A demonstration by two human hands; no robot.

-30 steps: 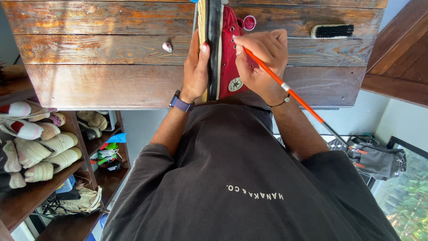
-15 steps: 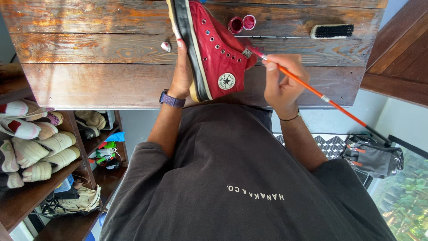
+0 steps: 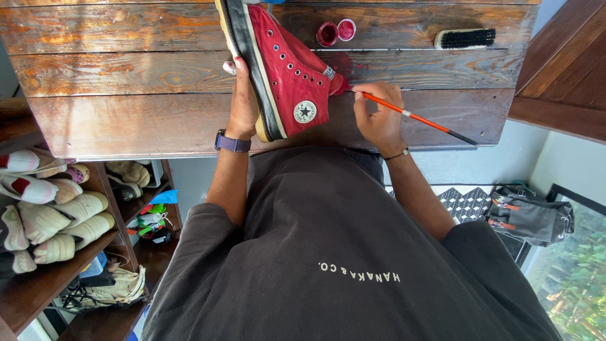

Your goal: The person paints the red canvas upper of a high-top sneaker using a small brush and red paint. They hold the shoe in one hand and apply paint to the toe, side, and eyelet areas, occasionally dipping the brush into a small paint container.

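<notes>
My left hand (image 3: 243, 104), a purple watch on its wrist, grips a red high-top sneaker (image 3: 287, 76) by its black-edged sole and holds it tilted over the wooden table (image 3: 126, 82). The shoe's side with the round white patch faces me. My right hand (image 3: 379, 117) rests just right of the shoe and holds a thin orange paintbrush (image 3: 429, 121). The brush tip touches the shoe near its tongue. Behind the shoe stand a small open jar of red paint (image 3: 327, 33) and its lid (image 3: 346, 29).
A black-bristled shoe brush (image 3: 465, 38) lies at the table's far right. A small pale object (image 3: 228, 67) sits by my left fingers. Shelves with several light shoes (image 3: 50, 208) stand at the lower left. A grey bag (image 3: 530, 215) lies on the floor at right.
The sneaker has turned from edge-on to showing its red side and now tilts left. My right hand has moved down and right with the paintbrush, off the shoe's side.
</notes>
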